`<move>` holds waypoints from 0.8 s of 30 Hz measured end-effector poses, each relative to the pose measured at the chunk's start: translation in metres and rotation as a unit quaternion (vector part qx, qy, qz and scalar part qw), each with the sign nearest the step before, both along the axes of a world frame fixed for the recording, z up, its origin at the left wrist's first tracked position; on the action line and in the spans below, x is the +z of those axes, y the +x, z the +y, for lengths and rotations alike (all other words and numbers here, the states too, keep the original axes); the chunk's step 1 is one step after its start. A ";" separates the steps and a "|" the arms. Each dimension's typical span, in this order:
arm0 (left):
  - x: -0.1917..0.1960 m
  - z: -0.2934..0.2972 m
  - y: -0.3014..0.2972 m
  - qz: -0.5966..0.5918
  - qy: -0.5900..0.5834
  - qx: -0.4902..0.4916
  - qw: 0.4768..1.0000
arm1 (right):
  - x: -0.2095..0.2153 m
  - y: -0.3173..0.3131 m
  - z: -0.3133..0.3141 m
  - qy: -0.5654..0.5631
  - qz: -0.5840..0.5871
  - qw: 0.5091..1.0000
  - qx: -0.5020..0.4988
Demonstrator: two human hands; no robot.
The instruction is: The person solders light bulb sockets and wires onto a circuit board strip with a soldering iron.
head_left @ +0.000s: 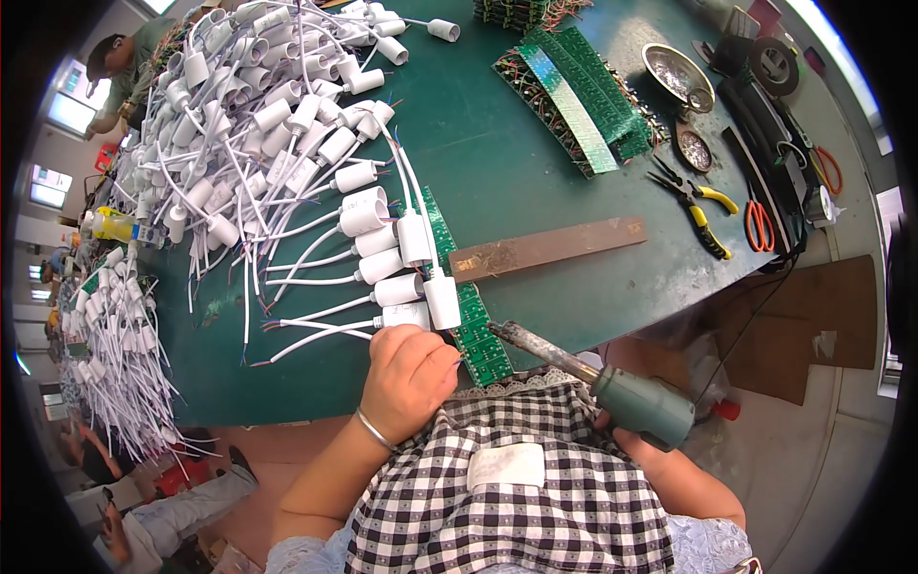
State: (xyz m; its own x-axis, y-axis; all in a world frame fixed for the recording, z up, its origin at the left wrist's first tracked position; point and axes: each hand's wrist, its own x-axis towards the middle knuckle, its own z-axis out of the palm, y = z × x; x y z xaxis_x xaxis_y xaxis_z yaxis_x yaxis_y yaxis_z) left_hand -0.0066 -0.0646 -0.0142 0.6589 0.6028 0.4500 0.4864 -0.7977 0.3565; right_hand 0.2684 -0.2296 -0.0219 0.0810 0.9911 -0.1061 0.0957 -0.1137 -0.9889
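"Readable labels?"
"Faint marks on a lamp holder (362,216), too small."
"Grips?"
"Left hand (409,375) pinches thin wires (461,361) at the table-edge circuit board (486,352); right hand (628,443) grasps the soldering iron (643,406)."

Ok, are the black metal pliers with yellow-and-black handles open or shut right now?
Open: the pliers lie with their jaws apart and their two handles spread.

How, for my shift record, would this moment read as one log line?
left hand: pinching wire at board | right hand: gripping soldering iron | tip: at board edge, contact unclear | sockets: lined along board
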 end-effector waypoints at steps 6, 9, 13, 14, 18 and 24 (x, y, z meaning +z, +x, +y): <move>0.001 -0.002 -0.001 0.005 -0.002 0.002 1.000 | -0.005 0.004 -0.001 -0.003 -0.014 1.000 0.017; -0.002 -0.002 -0.001 -0.009 -0.007 0.005 1.000 | -0.004 0.004 -0.001 -0.010 -0.015 1.000 0.020; -0.002 -0.001 -0.001 -0.027 -0.015 -0.013 0.999 | -0.005 0.002 -0.001 -0.003 -0.003 1.000 0.008; -0.001 -0.001 -0.001 -0.026 -0.015 -0.012 0.999 | -0.005 0.003 0.000 -0.003 -0.003 1.000 0.010; 0.002 0.000 -0.001 -0.026 -0.020 -0.015 0.999 | 0.001 0.002 0.001 -0.004 0.014 1.000 0.008; 0.004 0.001 0.001 -0.002 -0.016 -0.018 1.000 | -0.003 0.008 -0.001 0.022 -0.004 0.999 0.047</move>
State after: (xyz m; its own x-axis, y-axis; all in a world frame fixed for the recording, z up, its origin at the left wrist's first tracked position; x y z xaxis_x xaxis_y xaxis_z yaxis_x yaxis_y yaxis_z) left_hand -0.0057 -0.0637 -0.0101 0.6790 0.5927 0.4333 0.4561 -0.8030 0.3836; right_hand 0.2760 -0.2307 -0.0249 -0.0118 0.9980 -0.0621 0.1112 -0.0604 -0.9920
